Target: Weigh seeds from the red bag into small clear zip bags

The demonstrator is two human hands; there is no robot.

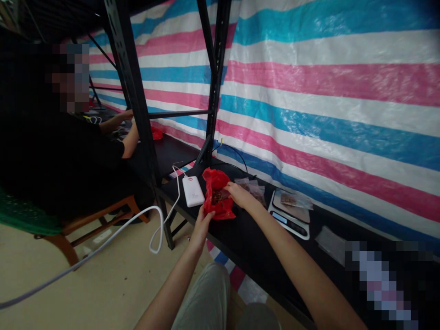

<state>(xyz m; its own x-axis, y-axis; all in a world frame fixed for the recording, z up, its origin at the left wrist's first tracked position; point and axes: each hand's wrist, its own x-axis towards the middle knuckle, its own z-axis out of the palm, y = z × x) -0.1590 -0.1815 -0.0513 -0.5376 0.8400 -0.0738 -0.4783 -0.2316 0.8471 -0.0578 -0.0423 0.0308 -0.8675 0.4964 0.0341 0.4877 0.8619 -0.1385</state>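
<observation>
A red plastic bag lies open on the black shelf, with dark brown loose bits inside. My left hand grips its near left edge, thumb on top. At the bag's mouth on the right side, my right hand has its fingers drawn together; what they pinch is too small to make out. Several small clear bags of brown bits lie just beyond my right hand. To their right, a white digital scale carries another filled clear bag.
A white power bank with a white cable sits left of the red bag. Flat clear bags lie right of the scale. A black metal post stands at left, near a seated person. Striped sheeting hangs behind.
</observation>
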